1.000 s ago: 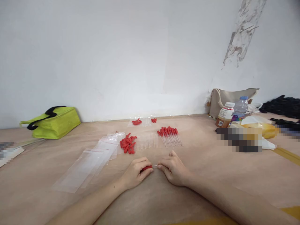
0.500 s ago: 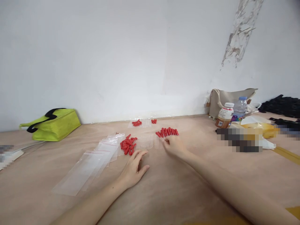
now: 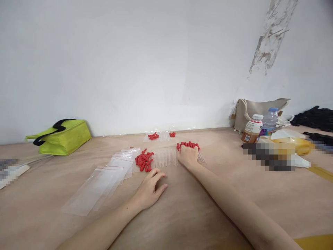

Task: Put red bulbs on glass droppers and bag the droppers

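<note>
My right hand [image 3: 187, 157] rests over a row of droppers with red rubber bulbs [image 3: 193, 144] and thin clear tubes [image 3: 201, 158]. Its fingers are curled down, and the fingertips and whatever they grip are hidden. To its left, bare clear tubes [image 3: 164, 158] lie side by side. A heap of loose red rubber bulbs [image 3: 144, 161] sits at the left end of those tubes. Below the heap, my left hand [image 3: 150, 190] lies on the table with fingers loosely bent and thumb apart, holding nothing.
Clear zip bags [image 3: 100, 185] lie left of the heap. Farther back are smaller piles of red bulbs [image 3: 153, 136] and clear tubes [image 3: 163, 136]. A lime-green bag [image 3: 65, 140] stands at left. At right are a drink bottle [image 3: 252, 129], a water bottle [image 3: 270, 119] and a beige bag [image 3: 240, 119].
My right hand has shifted from the left end of the dropper row onto the row, covering part of it. The red bulbs there sit closer together. My left hand stays beside the heap.
</note>
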`<state>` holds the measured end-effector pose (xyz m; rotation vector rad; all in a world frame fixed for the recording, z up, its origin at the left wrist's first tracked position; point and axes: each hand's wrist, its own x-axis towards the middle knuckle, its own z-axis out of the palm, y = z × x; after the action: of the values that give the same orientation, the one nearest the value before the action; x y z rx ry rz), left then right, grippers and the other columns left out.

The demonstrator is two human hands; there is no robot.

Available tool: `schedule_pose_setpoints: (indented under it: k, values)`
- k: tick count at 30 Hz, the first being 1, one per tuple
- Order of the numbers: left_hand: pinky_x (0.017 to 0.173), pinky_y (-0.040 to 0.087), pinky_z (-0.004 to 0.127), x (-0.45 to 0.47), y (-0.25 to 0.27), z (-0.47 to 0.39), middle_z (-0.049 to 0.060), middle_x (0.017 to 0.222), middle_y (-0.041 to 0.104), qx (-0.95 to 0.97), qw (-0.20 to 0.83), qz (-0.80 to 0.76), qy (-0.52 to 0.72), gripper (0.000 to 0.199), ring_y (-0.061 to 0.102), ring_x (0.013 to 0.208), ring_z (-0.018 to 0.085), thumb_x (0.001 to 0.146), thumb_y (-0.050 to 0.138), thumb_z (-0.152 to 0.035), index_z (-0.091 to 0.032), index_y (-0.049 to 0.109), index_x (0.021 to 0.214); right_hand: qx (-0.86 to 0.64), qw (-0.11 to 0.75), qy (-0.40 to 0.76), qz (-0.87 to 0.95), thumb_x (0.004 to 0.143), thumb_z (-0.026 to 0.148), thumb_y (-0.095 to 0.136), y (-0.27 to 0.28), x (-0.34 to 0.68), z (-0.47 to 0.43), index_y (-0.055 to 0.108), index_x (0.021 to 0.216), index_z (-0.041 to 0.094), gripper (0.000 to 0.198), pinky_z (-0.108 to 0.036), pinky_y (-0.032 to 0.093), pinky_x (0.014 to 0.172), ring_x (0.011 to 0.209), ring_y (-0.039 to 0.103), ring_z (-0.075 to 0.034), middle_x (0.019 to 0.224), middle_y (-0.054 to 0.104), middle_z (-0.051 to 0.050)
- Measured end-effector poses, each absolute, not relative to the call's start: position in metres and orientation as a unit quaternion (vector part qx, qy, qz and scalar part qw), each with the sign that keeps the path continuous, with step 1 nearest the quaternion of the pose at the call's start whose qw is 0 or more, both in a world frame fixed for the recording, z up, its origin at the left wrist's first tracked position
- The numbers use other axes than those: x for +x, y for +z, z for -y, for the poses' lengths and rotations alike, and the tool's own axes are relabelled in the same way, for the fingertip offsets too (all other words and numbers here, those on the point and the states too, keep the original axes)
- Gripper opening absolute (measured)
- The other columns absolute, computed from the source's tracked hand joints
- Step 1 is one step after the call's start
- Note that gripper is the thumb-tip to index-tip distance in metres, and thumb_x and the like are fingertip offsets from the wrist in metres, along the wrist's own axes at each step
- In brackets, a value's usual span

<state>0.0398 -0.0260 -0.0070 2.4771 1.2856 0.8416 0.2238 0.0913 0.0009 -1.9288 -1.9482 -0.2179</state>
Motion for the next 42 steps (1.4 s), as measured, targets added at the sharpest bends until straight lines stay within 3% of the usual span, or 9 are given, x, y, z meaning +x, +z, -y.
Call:
schedule_pose_setpoints:
  k: [5, 10, 20, 34, 42]
  values:
    - [0.069, 0.042, 0.028, 0.04, -0.006, 0.027, 0.004, 0.097, 0.048, 0.849, 0.112, -0.436, 0.277, 0.017, 0.049, 0.074, 0.015, 0.081, 0.05, -0.022, -0.022, 0.054, 0.098, -0.692, 0.177, -0.066, 0.697, 0.077, 0.023, 0.042, 0.0, 0.221, -0.092, 0.063, 0.071, 0.012, 0.025, -0.04, 0.021, 0.077, 0.072, 0.059, -0.023, 0.074, 0.065, -0.015]
    - [0.068, 0.042, 0.028, 0.041, -0.006, 0.027, 0.004, 0.096, 0.049, 0.849, 0.113, -0.437, 0.276, 0.014, 0.049, 0.074, 0.015, 0.081, 0.049, -0.021, -0.021, 0.054, 0.094, -0.695, 0.179, -0.056, 0.694, 0.077, 0.029, 0.042, -0.001, 0.222, -0.091, 0.065, 0.073, 0.011, 0.029, -0.039, 0.023, 0.075, 0.073, 0.059, -0.024, 0.076, 0.065, -0.016]
    - [0.067, 0.042, 0.027, 0.041, -0.006, 0.025, 0.004, 0.095, 0.049, 0.852, 0.106, -0.429, 0.282, 0.013, 0.05, 0.075, 0.015, 0.081, 0.049, -0.022, -0.02, 0.055, 0.092, -0.683, 0.215, -0.055, 0.696, 0.079, 0.034, 0.038, 0.0, 0.233, -0.084, 0.061, 0.077, 0.016, 0.029, -0.037, 0.022, 0.077, 0.072, 0.057, -0.02, 0.073, 0.066, -0.009]
    - [0.068, 0.043, 0.028, 0.041, -0.008, 0.026, 0.004, 0.094, 0.05, 0.853, 0.094, -0.428, 0.285, 0.013, 0.051, 0.076, 0.016, 0.08, 0.05, -0.021, -0.021, 0.056, 0.092, -0.667, 0.133, -0.038, 0.732, 0.078, 0.031, 0.039, 0.002, 0.218, -0.079, 0.062, 0.078, 0.014, 0.029, -0.04, 0.021, 0.078, 0.075, 0.058, -0.023, 0.08, 0.065, -0.014]
    - [0.072, 0.041, 0.033, 0.024, -0.001, 0.003, 0.003, 0.081, 0.051, 0.795, -0.07, -0.502, 0.334, 0.009, 0.05, 0.079, 0.02, 0.079, 0.051, -0.024, -0.019, 0.057, 0.083, -0.665, 0.105, -0.024, 0.739, 0.077, 0.015, 0.039, 0.0, 0.209, -0.081, 0.065, 0.075, 0.013, 0.026, -0.039, 0.022, 0.078, 0.072, 0.058, -0.022, 0.077, 0.066, -0.015]
